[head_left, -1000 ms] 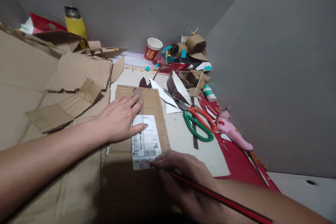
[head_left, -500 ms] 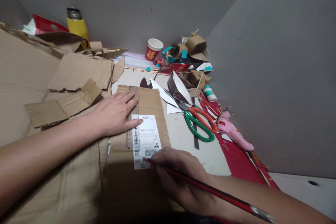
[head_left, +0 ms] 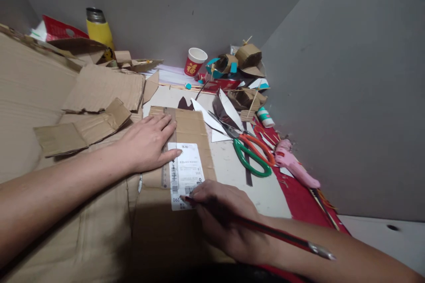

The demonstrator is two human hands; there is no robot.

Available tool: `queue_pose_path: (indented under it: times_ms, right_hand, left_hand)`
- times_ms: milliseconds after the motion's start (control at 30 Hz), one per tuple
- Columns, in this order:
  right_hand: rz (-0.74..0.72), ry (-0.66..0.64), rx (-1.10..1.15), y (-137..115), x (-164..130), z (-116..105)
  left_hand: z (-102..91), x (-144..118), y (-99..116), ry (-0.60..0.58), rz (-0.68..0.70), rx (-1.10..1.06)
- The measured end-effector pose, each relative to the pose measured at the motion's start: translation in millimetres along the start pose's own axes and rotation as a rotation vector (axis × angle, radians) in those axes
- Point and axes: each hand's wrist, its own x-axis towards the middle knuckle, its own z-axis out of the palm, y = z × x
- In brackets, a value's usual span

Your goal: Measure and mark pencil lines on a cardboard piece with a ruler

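My left hand (head_left: 146,143) lies flat on a brown cardboard sheet (head_left: 191,126) and presses down a clear ruler (head_left: 165,177) beside a white shipping label (head_left: 184,172). My right hand (head_left: 221,219) grips a red pencil (head_left: 265,232). The pencil tip touches the lower part of the label, close to the ruler's lower end.
Green and orange scissors (head_left: 250,152) and a pink glue gun (head_left: 295,166) lie to the right on a red mat (head_left: 299,199). Cardboard scraps (head_left: 99,97) pile up at left. A yellow flask (head_left: 99,31), a red paper cup (head_left: 193,63) and small cardboard models (head_left: 244,59) stand by the grey wall.
My right hand has slid the pencil tip leftwards across the label toward the ruler. My left hand has stayed pressed on the ruler and the cardboard.
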Motion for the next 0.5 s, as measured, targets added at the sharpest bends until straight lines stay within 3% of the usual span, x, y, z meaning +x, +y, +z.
queue_pose_path:
  times_ms: [500]
  right_hand:
    - [-0.072, -0.002, -0.004, -3.7, 4.9, -0.6]
  left_hand:
    - [0.1, -1.6, 5.2, 0.004, 0.016, 0.035]
